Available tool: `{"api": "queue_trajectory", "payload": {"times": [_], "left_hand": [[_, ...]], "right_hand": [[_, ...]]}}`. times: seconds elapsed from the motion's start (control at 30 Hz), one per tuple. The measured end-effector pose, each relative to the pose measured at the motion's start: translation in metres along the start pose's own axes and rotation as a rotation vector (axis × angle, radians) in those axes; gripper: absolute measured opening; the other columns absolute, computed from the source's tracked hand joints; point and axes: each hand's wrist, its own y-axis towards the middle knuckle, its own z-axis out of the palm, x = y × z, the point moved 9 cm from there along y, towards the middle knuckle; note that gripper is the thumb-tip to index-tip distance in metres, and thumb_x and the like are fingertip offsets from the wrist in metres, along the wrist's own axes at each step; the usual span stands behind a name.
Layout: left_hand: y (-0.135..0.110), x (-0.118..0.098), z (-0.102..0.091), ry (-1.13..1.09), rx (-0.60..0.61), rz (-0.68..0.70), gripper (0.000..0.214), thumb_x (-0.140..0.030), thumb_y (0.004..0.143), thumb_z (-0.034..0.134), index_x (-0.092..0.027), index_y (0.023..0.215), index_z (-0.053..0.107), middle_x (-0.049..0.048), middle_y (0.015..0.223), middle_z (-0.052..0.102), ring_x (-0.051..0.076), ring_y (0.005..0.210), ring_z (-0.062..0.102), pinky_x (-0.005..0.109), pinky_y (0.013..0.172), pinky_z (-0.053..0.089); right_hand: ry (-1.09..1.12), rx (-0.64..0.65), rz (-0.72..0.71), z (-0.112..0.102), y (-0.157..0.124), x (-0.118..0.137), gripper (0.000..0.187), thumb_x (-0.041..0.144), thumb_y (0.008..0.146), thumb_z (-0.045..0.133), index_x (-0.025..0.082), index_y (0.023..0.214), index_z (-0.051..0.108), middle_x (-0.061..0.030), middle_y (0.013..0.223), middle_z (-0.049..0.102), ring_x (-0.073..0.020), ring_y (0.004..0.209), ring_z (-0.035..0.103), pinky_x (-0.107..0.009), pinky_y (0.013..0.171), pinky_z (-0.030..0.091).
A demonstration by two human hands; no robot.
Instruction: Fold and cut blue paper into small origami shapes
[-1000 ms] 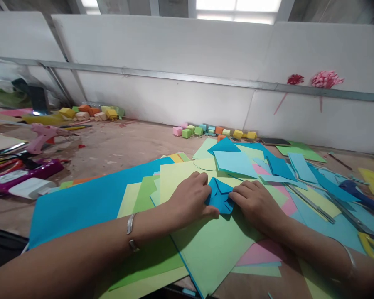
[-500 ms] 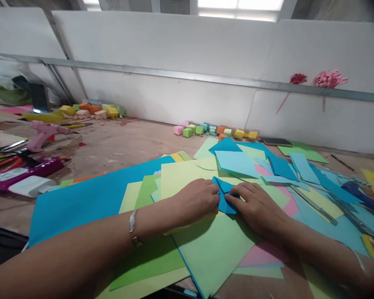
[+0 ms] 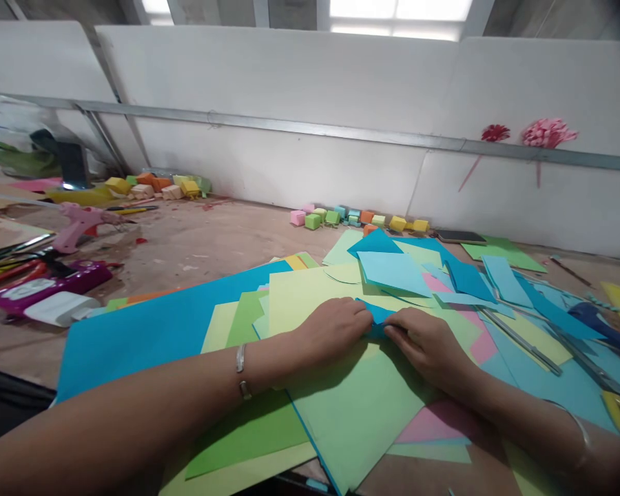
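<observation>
A small folded piece of blue paper (image 3: 378, 313) is held between my two hands, low over the stacked sheets. My left hand (image 3: 341, 322) is closed on its left side, with the fingertips curled out of sight. On the other side, my right hand (image 3: 421, 337) pinches the right edge between thumb and fingers. Much of the blue paper is hidden behind the fingers. Beneath both hands lies a pale green sheet (image 3: 359, 413), and a pale yellow sheet (image 3: 302, 293) sits just behind my left hand.
Scissors (image 3: 594, 365) and a metal pen-like tool (image 3: 524, 339) lie on papers at right. At left are a pink glue gun (image 3: 80, 224) and a white plug adapter (image 3: 62, 308). Small paper cubes (image 3: 313, 220) line the wall, near a dark phone (image 3: 459, 237).
My hands have drawn closer together around the blue paper. Its earlier visible, partly opened face is now folded narrower and more covered by the fingers.
</observation>
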Motion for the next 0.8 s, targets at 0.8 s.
{"api": "queue_trajectory", "payload": {"times": [0.8], "left_hand": [[0.002,0.032,-0.001,-0.293,-0.024,-0.395,0.017,-0.023,0.090,0.048,-0.018,0.084,0.064,0.0048,0.082,0.069,0.020,0.075,0.061,0.029,0.064,0.042]], "right_hand": [[-0.158,0.113,0.290,0.008,0.002,-0.026,0.017,0.027,0.090,0.049,0.020,0.076,0.057,-0.0029,0.072,0.064,-0.0165,0.061,0.053,-0.026,0.052,0.029]]}}
